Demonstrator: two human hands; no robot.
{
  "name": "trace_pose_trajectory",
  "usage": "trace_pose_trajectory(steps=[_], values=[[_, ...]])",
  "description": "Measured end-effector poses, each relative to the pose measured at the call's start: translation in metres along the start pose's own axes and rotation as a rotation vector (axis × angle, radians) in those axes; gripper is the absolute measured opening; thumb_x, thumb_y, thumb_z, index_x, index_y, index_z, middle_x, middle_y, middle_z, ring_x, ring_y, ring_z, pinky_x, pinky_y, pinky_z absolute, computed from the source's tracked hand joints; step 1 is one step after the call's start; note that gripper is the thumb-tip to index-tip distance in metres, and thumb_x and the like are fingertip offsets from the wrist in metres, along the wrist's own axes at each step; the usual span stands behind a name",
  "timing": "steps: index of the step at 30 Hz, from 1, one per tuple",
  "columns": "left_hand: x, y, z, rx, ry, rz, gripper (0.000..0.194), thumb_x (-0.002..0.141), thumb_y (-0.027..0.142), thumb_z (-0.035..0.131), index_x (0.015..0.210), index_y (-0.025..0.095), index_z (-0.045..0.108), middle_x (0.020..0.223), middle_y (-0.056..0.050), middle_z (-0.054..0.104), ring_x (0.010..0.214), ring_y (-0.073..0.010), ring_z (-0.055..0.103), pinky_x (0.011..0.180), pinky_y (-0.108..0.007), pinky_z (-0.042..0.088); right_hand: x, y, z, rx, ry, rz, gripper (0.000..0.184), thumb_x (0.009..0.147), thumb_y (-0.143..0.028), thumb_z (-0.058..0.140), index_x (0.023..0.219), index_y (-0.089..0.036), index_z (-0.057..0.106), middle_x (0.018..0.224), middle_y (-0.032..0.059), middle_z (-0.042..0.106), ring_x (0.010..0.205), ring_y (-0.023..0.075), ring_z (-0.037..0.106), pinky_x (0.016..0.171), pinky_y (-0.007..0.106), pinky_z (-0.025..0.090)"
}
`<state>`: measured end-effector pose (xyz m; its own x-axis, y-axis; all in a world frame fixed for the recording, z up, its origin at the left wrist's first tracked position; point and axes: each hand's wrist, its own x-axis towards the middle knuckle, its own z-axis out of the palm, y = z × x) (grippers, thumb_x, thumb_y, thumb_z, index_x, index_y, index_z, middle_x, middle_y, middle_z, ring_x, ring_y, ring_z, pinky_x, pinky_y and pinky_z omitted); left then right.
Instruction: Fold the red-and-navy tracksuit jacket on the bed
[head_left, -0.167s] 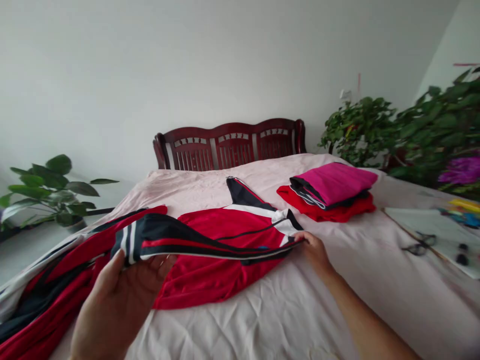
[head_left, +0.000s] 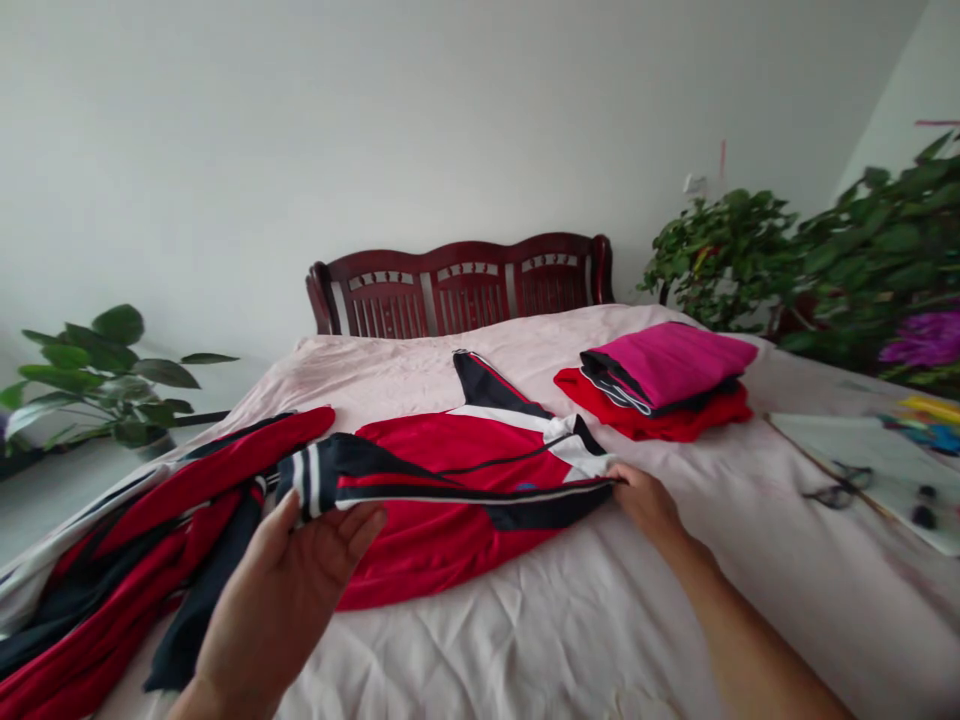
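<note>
A red, navy and white track jacket [head_left: 450, 540] lies spread on the bed, its collar end toward the right. One navy sleeve with red and white piping is lifted and stretched between my hands. My left hand [head_left: 289, 570] grips the striped cuff, thumb on top and fingers beneath. At the shoulder end, my right hand [head_left: 649, 505] pinches the fabric near the white yoke. The other sleeve [head_left: 491, 385] points away, flat on the sheet.
Loose red, navy and white clothes [head_left: 142, 540] are heaped at the left. A folded stack topped with magenta cloth [head_left: 675, 365] sits right of the jacket. Farther right are eyeglasses [head_left: 840, 490] on a board. A wooden headboard [head_left: 465, 285] and leafy plants [head_left: 727, 255] stand beyond.
My left hand has moved right with the cuff, uncovering navy cloth by the heap. My right hand has shifted slightly right, still pinching the shoulder.
</note>
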<state>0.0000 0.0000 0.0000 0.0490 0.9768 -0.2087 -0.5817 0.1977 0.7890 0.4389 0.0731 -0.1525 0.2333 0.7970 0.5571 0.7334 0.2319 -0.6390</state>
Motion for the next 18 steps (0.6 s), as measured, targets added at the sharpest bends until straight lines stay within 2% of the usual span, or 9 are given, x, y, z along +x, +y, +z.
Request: trace_pose_trajectory(steps=[3, 5, 6, 8, 9, 10, 12, 15, 18], values=[[0.013, -0.021, 0.011, -0.023, -0.054, -0.054, 0.040, 0.098, 0.039, 0.037, 0.111, 0.023, 0.071, 0.103, -0.007, 0.077, 0.115, -0.0276, 0.067, 0.103, -0.047, 0.051, -0.001, -0.035, -0.002, -0.045, 0.027, 0.000, 0.022, 0.070, -0.014, 0.052, 0.078, -0.025, 0.069, 0.080, 0.0031, 0.074, 0.077, 0.0234, 0.068, 0.071, 0.036, 0.054], [0.020, -0.032, 0.020, -0.017, -0.089, -0.095, 0.038, 0.097, 0.038, 0.041, 0.103, 0.017, 0.072, 0.099, -0.011, 0.077, 0.108, -0.0290, 0.070, 0.103, -0.048, 0.051, -0.008, -0.080, 0.004, 0.042, -0.088, -0.092, 0.036, 0.078, -0.019, 0.052, 0.109, -0.025, 0.069, 0.111, 0.0066, 0.073, 0.105, 0.0262, 0.066, 0.090, 0.042, 0.052], [0.022, -0.036, 0.025, -0.012, -0.114, -0.109, 0.038, 0.097, 0.038, 0.042, 0.101, 0.016, 0.072, 0.098, -0.011, 0.077, 0.105, -0.0288, 0.071, 0.103, -0.048, 0.051, -0.013, -0.105, 0.010, 0.120, -0.199, -0.166, 0.048, 0.083, -0.025, 0.054, 0.131, -0.026, 0.059, 0.128, 0.0075, 0.067, 0.117, 0.0263, 0.062, 0.096, 0.043, 0.051], [0.024, -0.042, 0.035, 0.002, -0.191, -0.128, 0.039, 0.098, 0.039, 0.041, 0.103, 0.014, 0.072, 0.097, -0.011, 0.077, 0.103, -0.0276, 0.071, 0.103, -0.046, 0.050, -0.026, -0.154, 0.026, 0.187, -0.346, -0.324, 0.080, 0.077, -0.036, 0.069, 0.150, -0.028, 0.038, 0.145, 0.0100, 0.054, 0.129, 0.0303, 0.054, 0.099, 0.047, 0.049], [0.025, -0.043, 0.040, 0.017, -0.239, -0.135, 0.040, 0.098, 0.039, 0.042, 0.105, 0.013, 0.071, 0.098, -0.011, 0.077, 0.104, -0.0274, 0.071, 0.103, -0.046, 0.050, -0.032, -0.174, 0.037, 0.198, -0.360, -0.342, 0.086, 0.073, -0.037, 0.073, 0.151, -0.030, 0.036, 0.145, 0.0101, 0.054, 0.128, 0.0319, 0.054, 0.099, 0.049, 0.049], [0.025, -0.043, 0.043, 0.039, -0.291, -0.142, 0.040, 0.098, 0.041, 0.043, 0.108, 0.012, 0.071, 0.101, -0.012, 0.077, 0.105, -0.0277, 0.071, 0.103, -0.045, 0.050, -0.036, -0.189, 0.047, 0.221, -0.370, -0.316, 0.080, 0.073, -0.035, 0.072, 0.147, -0.032, 0.042, 0.138, 0.0089, 0.060, 0.122, 0.0316, 0.059, 0.096, 0.049, 0.050], [0.025, -0.042, 0.041, 0.120, -0.379, -0.151, 0.038, 0.094, 0.042, 0.054, 0.112, 0.012, 0.070, 0.107, -0.014, 0.075, 0.108, -0.0295, 0.069, 0.101, -0.045, 0.051, -0.038, -0.203, 0.067, 0.323, -0.387, -0.178, 0.055, 0.079, -0.027, 0.062, 0.133, -0.032, 0.057, 0.115, 0.0055, 0.072, 0.105, 0.0282, 0.067, 0.089, 0.045, 0.053], [0.026, -0.037, 0.011, 0.405, -0.469, -0.137, 0.041, 0.081, 0.033, 0.074, 0.119, 0.016, 0.069, 0.118, -0.015, 0.072, 0.111, -0.0320, 0.067, 0.097, -0.044, 0.052, -0.021, -0.194, 0.078, 0.639, -0.396, 0.059, 0.038, 0.080, -0.022, 0.051, 0.113, -0.026, 0.070, 0.094, 0.0028, 0.075, 0.090, 0.0241, 0.070, 0.079, 0.038, 0.055], [0.030, -0.034, -0.051, 0.867, -0.414, 0.034, 0.046, 0.074, 0.024, 0.079, 0.119, 0.024, 0.071, 0.123, -0.012, 0.071, 0.115, -0.0316, 0.064, 0.101, -0.044, 0.048, 0.010, -0.175, 0.065, 0.890, -0.363, 0.241, 0.034, 0.076, -0.029, 0.060, 0.107, -0.023, 0.072, 0.087, 0.0015, 0.075, 0.084, 0.0225, 0.070, 0.075, 0.034, 0.056]])
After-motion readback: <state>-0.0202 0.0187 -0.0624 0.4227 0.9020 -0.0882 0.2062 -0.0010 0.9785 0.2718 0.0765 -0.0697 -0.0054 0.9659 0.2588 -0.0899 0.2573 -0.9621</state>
